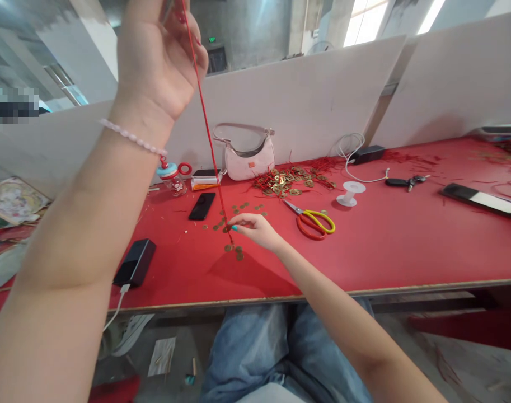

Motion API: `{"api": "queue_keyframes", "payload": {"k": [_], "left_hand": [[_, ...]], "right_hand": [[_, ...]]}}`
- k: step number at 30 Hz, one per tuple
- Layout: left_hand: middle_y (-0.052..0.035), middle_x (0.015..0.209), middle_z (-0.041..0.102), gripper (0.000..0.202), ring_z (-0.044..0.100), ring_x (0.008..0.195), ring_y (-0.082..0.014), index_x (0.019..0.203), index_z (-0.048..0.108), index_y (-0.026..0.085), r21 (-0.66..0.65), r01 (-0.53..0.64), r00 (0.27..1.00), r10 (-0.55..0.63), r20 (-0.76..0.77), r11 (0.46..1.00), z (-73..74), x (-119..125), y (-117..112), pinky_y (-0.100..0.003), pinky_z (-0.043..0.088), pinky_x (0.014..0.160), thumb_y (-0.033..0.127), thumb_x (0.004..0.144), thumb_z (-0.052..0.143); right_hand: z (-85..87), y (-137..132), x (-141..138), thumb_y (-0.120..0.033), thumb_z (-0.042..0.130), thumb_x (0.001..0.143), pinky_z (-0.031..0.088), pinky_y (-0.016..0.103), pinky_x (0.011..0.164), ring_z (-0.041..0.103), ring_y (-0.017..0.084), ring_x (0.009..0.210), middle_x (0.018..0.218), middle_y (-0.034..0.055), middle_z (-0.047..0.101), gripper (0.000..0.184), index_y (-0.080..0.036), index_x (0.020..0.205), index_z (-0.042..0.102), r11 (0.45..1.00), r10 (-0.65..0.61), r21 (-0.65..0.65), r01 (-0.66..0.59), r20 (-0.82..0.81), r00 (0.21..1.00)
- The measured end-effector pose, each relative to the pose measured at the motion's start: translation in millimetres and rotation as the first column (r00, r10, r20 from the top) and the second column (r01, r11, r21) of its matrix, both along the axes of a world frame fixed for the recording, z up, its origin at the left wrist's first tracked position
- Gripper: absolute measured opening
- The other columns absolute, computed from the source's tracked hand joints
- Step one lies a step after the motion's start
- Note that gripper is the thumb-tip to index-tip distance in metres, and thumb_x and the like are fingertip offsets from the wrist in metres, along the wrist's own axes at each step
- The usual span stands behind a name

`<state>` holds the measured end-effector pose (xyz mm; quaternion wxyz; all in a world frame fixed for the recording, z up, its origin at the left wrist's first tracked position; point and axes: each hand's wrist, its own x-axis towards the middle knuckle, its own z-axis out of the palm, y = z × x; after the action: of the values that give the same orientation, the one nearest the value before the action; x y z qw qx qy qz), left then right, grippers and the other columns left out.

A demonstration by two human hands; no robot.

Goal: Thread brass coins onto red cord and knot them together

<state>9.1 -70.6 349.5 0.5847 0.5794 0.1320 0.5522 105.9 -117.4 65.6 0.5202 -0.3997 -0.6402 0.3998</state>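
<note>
My left hand [167,61] is raised high at the upper left, its fingers closed on a red cord [207,126]. From there the cord runs taut down toward the table. At its lower end my right hand [255,228] pinches the cord and what looks like a brass coin [226,228] between thumb and finger. Just below, several loose brass coins [239,252] lie near the cord's end. More coins [242,208] are scattered beyond my right hand. Yellow-and-red-handled scissors [316,224] rest, slightly spread, to the right of it.
A heap of coins with red cords [291,182] lies before a pink handbag [250,159]. Around are a white spool [351,193], keys [412,182], a black phone [202,206], a power bank [135,262] with cable and a cup [172,179]. A white partition [314,106] backs the red table [389,246].
</note>
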Motion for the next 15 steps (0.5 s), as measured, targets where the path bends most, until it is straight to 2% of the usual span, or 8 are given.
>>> {"api": "queue_keyframes", "payload": {"k": [2,5,8,11,13,15], "left_hand": [[0.0064,0.102,0.041,0.034,0.055,0.087,0.0027,0.111,0.043,0.008,-0.003,-0.037,0.999,0.037,0.010,0.999,3.3,-0.7,0.0,-0.007,0.032,0.070,0.032,0.095,0.025],[0.0055,0.108,0.041,0.030,0.052,0.107,-0.0064,0.106,0.044,0.005,0.012,-0.049,0.999,0.049,0.013,0.999,7.7,-3.3,2.2,-0.008,0.036,0.075,0.027,0.093,0.029],[0.0051,0.112,0.041,0.028,0.050,0.112,-0.0106,0.107,0.043,0.004,0.026,-0.046,0.999,0.046,0.002,0.999,9.6,-5.4,5.0,-0.010,0.038,0.077,0.026,0.091,0.034],[0.0061,0.112,0.041,0.027,0.046,0.117,-0.0131,0.108,0.043,0.005,0.013,-0.044,0.999,0.044,0.002,0.999,9.1,-5.2,5.6,-0.012,0.038,0.079,0.025,0.091,0.034],[0.0060,0.111,0.041,0.026,0.044,0.119,-0.0147,0.105,0.044,0.004,0.009,-0.047,0.999,0.047,0.009,0.999,8.2,-4.2,4.2,-0.011,0.038,0.080,0.025,0.091,0.035],[0.0048,0.111,0.042,0.025,0.044,0.119,-0.0154,0.100,0.044,0.003,0.014,-0.046,0.999,0.046,0.000,0.999,7.3,-3.2,1.9,-0.011,0.040,0.079,0.024,0.092,0.034]], "right_hand": [[0.7,0.7,-3.9,-0.026,0.056,0.075,0.046,0.025,0.070,0.061,0.013,0.076,0.084,0.0042,0.068,0.016,-0.016,0.083,0.066,0.999,-0.041,-0.006,0.041,0.071,0.997],[0.7,-1.4,-6.4,-0.026,0.056,0.075,0.045,0.025,0.071,0.060,0.013,0.077,0.085,0.0036,0.067,0.015,-0.016,0.081,0.065,0.999,-0.054,0.002,0.055,0.096,0.994],[0.4,-3.8,-7.4,-0.030,0.057,0.075,0.044,0.025,0.074,0.058,0.013,0.085,0.095,0.0044,0.063,0.023,-0.018,0.095,0.060,0.995,-0.082,0.067,0.076,0.085,0.993],[1.1,-3.0,-8.7,-0.031,0.060,0.074,0.043,0.025,0.073,0.054,0.012,0.081,0.092,0.0038,0.058,0.032,-0.017,0.102,0.054,0.970,-0.212,0.142,0.199,0.076,0.974],[2.2,-0.7,-9.1,-0.031,0.059,0.075,0.043,0.026,0.074,0.051,0.012,0.079,0.089,0.0032,0.055,0.032,-0.018,0.103,0.052,0.953,-0.256,0.191,0.236,0.088,0.963],[3.3,1.8,-8.6,-0.028,0.056,0.078,0.042,0.027,0.078,0.051,0.013,0.084,0.091,0.0037,0.053,0.024,-0.019,0.101,0.054,0.952,-0.229,0.236,0.197,0.115,0.967]]}}
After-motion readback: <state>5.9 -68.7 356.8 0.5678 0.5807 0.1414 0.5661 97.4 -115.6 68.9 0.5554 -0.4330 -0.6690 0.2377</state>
